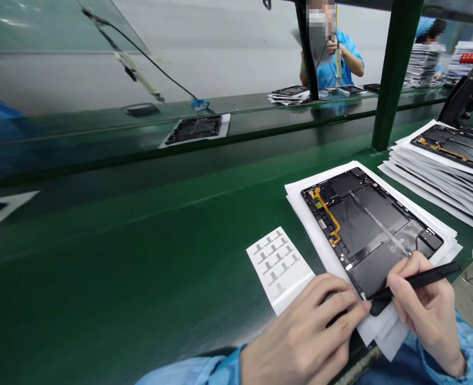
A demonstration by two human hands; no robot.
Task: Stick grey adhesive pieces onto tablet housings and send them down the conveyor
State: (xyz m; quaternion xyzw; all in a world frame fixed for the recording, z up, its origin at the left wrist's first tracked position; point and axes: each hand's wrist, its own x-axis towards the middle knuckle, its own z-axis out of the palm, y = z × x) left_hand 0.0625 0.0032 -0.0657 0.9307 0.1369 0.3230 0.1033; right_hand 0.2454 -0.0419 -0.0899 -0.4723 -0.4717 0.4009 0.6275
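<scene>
A black tablet housing [375,224] lies open on white sheets, with an orange flex cable [330,216] along its left side and a grey ribbon strip across it. My right hand [429,310] pinches black tweezers [429,278] whose tip meets the housing's near corner. My left hand [304,331] is closed, its index fingertip against that same corner beside the tip. Something dark shows between its bent fingers, too hidden to name. Left of the housing, partly beneath my left hand, is a white sheet of small grey stickers [276,262].
To the right, another housing [457,147] tops a stack of white sheets [433,182]. A green post [397,75] rises from the bench [140,256]. Across the divide lie another housing [196,128] and a hanging electric screwdriver [136,72]. A co-worker [346,53] works opposite.
</scene>
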